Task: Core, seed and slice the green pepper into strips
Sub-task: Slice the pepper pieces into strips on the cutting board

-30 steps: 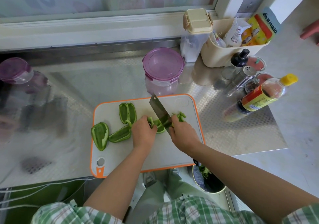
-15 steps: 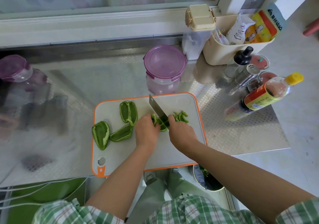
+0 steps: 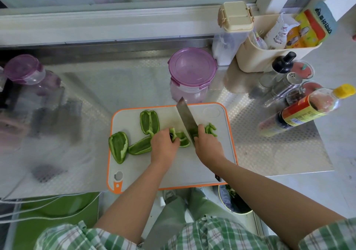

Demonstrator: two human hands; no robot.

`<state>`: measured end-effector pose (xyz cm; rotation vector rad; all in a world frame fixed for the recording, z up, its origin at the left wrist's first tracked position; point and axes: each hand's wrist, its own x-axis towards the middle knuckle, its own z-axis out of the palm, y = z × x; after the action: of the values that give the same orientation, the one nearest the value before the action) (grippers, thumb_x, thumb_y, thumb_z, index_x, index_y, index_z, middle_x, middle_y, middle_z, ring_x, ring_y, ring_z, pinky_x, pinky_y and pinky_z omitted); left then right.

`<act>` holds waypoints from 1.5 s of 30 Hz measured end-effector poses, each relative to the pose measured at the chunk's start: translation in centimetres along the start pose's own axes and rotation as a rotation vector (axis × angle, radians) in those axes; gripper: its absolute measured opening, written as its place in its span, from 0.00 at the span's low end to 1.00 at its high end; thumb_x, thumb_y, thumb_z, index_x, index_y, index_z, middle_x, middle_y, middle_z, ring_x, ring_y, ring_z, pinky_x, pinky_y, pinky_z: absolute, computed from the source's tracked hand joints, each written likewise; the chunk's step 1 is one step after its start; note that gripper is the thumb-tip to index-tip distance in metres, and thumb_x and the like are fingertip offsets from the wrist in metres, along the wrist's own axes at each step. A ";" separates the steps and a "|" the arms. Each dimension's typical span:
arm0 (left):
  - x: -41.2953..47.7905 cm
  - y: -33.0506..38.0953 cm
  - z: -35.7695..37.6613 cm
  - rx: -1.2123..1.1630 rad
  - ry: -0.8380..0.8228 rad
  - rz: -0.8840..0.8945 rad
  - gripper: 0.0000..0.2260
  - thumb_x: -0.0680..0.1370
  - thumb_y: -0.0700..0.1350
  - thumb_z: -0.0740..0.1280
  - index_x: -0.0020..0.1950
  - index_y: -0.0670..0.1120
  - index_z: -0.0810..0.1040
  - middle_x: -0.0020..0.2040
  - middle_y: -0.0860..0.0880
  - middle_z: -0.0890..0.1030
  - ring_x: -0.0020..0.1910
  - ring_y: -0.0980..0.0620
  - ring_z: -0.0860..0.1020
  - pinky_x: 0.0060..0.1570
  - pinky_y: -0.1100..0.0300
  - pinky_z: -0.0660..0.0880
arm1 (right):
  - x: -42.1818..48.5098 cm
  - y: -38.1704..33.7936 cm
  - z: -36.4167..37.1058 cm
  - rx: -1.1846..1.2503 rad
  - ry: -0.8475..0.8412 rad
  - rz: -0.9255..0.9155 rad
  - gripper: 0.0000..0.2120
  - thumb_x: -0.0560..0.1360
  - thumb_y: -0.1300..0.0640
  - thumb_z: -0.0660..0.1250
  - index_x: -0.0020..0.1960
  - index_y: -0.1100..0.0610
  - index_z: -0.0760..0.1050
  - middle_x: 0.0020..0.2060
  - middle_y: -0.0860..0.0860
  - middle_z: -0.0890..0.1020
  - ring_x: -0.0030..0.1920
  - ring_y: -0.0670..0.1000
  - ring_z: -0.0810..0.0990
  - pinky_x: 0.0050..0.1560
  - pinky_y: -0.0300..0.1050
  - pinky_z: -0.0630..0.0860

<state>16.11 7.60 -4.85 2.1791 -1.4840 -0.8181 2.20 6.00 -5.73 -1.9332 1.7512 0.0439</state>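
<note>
**A:** Where's the pepper?

**B:** All on the cutting board (image 3: 212,165), centre of the frame. The pepper piece (image 3: 183,139) being sliced sits mid-board. The left hand (image 3: 164,143) has its fingers curled down over it, pinning it. A few cut strips (image 3: 211,129) lie just right of the other hand.

**A:** And that one?

**B:** The right hand (image 3: 207,145) is wrapped round the handle of the cleaver (image 3: 185,117). The blade slants up toward the top of the frame. I can't tell whether the edge is in the flesh or just above it.

**A:** What worries you?

**B:** The left fingertips sit right beside the blade. That piece is curved and glossy, so I'd guess it could rock or slide under pressure. Then the edge meets a knuckle, or the strip comes out fat. The strips are also fairly close to the board's right edge, and a careless sweep could push them onto the steel counter (image 3: 269,143).

**A:** Much left?

**B:** I'd say so. Three uncut pieces (image 3: 149,121) wait on the left half of the board, the lowest one near its left edge.

**A:** Anything in the way?

**B:** A purple-lidded tub (image 3: 192,69) stands just above the board's top edge, close to the blade's tip from here. A yellow-capped bottle (image 3: 300,113) stands at the right, apart from the board. There's a bin (image 3: 233,201) low in the frame, under the right forearm.
</note>
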 end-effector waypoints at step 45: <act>-0.1 -0.2 0.4 -0.005 0.013 -0.034 0.05 0.75 0.43 0.71 0.44 0.45 0.76 0.35 0.49 0.75 0.38 0.46 0.76 0.39 0.57 0.67 | -0.4 -0.4 -1.3 0.070 -0.006 -0.125 0.04 0.81 0.58 0.56 0.50 0.54 0.59 0.32 0.50 0.71 0.30 0.50 0.70 0.26 0.44 0.62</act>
<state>16.01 7.74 -5.23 2.2072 -1.4412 -0.8164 2.11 5.82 -4.32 -1.9851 1.6033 -0.0550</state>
